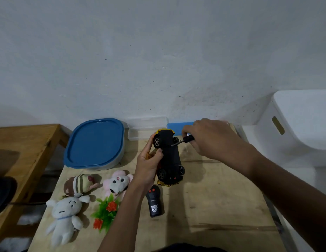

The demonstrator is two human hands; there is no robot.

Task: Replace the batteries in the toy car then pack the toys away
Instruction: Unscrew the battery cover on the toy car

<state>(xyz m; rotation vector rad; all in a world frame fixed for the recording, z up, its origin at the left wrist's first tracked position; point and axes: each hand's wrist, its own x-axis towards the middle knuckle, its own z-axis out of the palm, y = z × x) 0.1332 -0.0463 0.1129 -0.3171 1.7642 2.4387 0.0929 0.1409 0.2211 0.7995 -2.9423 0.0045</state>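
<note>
Left hand (147, 166) gripped the upturned car (170, 157); right hand (213, 139) pinched a screwdriver (184, 140) at its belly. Battery job seemed barely begun; toys (117, 182) at 8 o'clock lay unpacked.

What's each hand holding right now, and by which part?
Left hand grips the toy car by its side; right hand pinches the screwdriver by its black handle.

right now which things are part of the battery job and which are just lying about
In use: toy car, held by the left hand; screwdriver, in the right hand, tip at the car's underside.
Lying about: remote control, white plush, pink plush, striped plush, plastic flowers, blue-lidded container.
</note>
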